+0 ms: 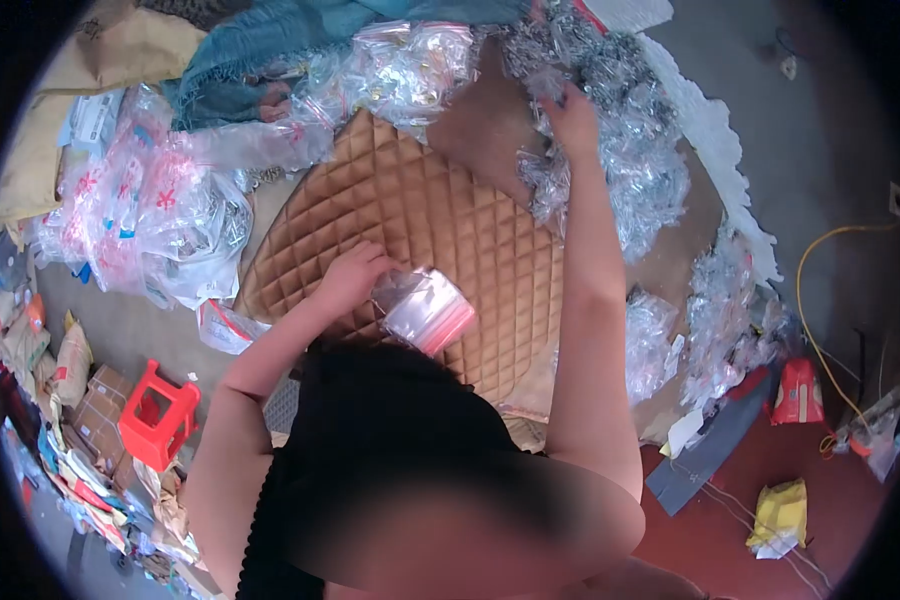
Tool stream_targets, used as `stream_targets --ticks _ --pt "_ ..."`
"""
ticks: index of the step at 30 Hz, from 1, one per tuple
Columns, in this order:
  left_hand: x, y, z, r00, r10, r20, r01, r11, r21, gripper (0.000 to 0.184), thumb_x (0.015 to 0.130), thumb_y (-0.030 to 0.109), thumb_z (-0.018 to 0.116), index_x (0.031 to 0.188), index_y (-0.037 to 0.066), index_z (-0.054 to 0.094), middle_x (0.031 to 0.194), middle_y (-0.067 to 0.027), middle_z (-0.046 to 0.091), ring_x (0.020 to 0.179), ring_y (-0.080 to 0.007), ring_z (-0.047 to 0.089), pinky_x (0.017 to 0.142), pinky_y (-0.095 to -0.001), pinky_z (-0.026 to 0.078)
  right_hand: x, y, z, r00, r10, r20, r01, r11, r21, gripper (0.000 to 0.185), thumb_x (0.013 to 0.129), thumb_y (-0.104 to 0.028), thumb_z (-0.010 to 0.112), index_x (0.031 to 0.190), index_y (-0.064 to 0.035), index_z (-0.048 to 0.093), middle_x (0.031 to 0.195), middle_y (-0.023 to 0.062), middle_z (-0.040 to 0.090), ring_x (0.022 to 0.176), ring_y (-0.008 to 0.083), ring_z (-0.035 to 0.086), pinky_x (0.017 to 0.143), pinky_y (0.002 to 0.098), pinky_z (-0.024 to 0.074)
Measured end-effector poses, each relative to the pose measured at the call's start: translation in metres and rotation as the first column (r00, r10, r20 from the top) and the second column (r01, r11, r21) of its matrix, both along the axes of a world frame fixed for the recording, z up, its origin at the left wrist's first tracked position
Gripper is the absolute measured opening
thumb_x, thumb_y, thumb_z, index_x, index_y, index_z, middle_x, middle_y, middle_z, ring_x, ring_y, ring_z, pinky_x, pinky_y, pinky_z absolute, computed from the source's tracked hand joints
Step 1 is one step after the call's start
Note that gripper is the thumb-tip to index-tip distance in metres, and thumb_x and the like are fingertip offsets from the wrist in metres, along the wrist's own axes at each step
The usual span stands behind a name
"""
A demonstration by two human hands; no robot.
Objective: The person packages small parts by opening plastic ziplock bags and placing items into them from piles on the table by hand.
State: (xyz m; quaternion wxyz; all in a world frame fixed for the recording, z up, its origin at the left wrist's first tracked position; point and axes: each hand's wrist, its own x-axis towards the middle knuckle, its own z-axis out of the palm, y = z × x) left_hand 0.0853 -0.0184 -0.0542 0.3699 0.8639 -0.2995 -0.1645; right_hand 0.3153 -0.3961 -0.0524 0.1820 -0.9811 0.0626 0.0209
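Note:
A stack of clear zip bags (428,312) with red edges lies on the brown quilted mat (490,250), close to my body. My left hand (355,274) is at the stack's upper left corner, its fingers bent and closed on the clear plastic there. My right arm stretches far forward, and my right hand (572,118) is at the left edge of a large heap of small clear packets (630,150). Its fingers are bent against the plastic; what they hold is too small to make out.
Filled clear packets (420,65) lie beyond the mat, beside another person's blue cloth (260,50). Large plastic bags (160,200) sit at left, above a red stool (158,415). At right are more packets (725,320), a yellow cable (805,270) and a yellow package (780,515).

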Motion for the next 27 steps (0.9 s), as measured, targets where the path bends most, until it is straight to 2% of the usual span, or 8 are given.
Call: stream_targets --ticks 4,7,10,18,19,20,25,27 --pt "0.005 0.005 -0.003 0.989 0.137 -0.056 -0.141 0.987 -0.082 0.012 0.081 0.005 0.064 0.093 0.008 0.068 0.092 -0.0108 0.061 0.091 -0.0311 0.061 0.074 -0.0386 0.051 0.058 -0.02 -0.052 0.989 -0.121 -0.086 0.069 0.889 -0.453 0.074 0.076 -0.056 0.071 0.125 -0.0011 0.06 0.122 0.0231 0.064 0.113 0.039 0.061 0.092 0.0476 0.0487" --pt "0.003 0.005 0.01 0.921 0.313 -0.233 -0.358 0.916 -0.181 0.009 0.083 0.006 0.066 0.092 0.006 0.067 0.085 -0.0115 0.061 0.084 -0.0315 0.062 0.071 -0.0386 0.05 0.082 -0.042 -0.051 0.949 -0.144 -0.28 0.107 0.984 -0.145 0.076 0.07 -0.057 0.075 0.122 -0.0033 0.061 0.12 0.0226 0.064 0.118 0.0406 0.056 0.097 0.0476 0.0446" --pt "-0.002 -0.003 0.018 0.813 0.393 -0.43 -0.467 0.881 -0.077 0.008 0.085 0.01 0.068 0.09 0.004 0.066 0.079 -0.012 0.061 0.077 -0.0325 0.063 0.068 -0.039 0.05 0.064 -0.033 -0.045 0.994 0.008 -0.11 -0.04 0.955 -0.294 0.076 0.065 -0.059 0.076 0.116 -0.0052 0.063 0.111 0.0188 0.066 0.112 0.0392 0.058 0.096 0.0455 0.0451" --pt "0.003 -0.002 0.004 0.96 0.246 -0.134 -0.268 0.946 -0.185 0.015 0.082 0.016 0.075 0.086 0.005 0.066 0.079 -0.0106 0.063 0.076 -0.0285 0.065 0.066 -0.0359 0.051 -0.01 0.007 -0.009 0.945 0.266 0.19 -0.191 0.922 -0.337 0.039 0.076 -0.027 0.077 0.11 -0.0098 0.067 0.113 0.0117 0.063 0.104 0.0295 0.058 0.091 0.0418 0.0478" --pt "0.003 0.004 0.008 0.96 0.251 -0.123 -0.271 0.944 -0.19 0.015 0.082 0.016 0.075 0.086 0.005 0.066 0.079 -0.0106 0.063 0.076 -0.0285 0.065 0.066 -0.0359 0.051 -0.021 0.007 -0.017 0.942 -0.006 0.334 -0.079 0.967 0.24 0.037 0.08 -0.025 0.075 0.112 -0.0096 0.066 0.111 0.0092 0.064 0.102 0.0265 0.06 0.09 0.0403 0.0483" --pt "0.001 0.01 0.012 0.938 0.28 -0.203 -0.307 0.944 -0.117 0.015 0.082 0.016 0.075 0.088 0.006 0.066 0.078 -0.0104 0.062 0.075 -0.029 0.064 0.067 -0.0367 0.051 -0.028 0.003 -0.023 0.907 -0.302 0.293 -0.019 0.666 0.746 0.035 0.084 -0.024 0.073 0.114 -0.0095 0.064 0.11 0.0066 0.064 0.1 0.0235 0.061 0.089 0.0388 0.0489" --pt "-0.008 0.006 0.011 0.738 0.528 -0.42 -0.625 0.77 -0.13 0.017 0.083 0.017 0.075 0.091 0.007 0.063 0.078 -0.0081 0.058 0.079 -0.0276 0.062 0.075 -0.0349 0.053 -0.069 0.053 0.028 0.974 -0.143 -0.176 0.18 0.014 0.984 0.053 0.084 -0.019 0.073 0.131 -0.0087 0.051 0.116 0.0062 0.063 0.101 0.0237 0.063 0.092 0.0385 0.0488" --pt "-0.003 0.01 0.002 0.892 0.45 0.039 -0.437 0.883 -0.172 0.021 0.079 0.02 0.076 0.092 0.01 0.063 0.086 -0.008 0.059 0.09 -0.0271 0.061 0.088 -0.0406 0.05 -0.072 0.092 0.04 0.98 0.014 -0.201 0.199 0.097 0.975 0.063 0.083 -0.019 0.074 0.138 -0.0084 0.046 0.119 0.0069 0.063 0.101 0.023 0.064 0.091 0.0389 0.0502"
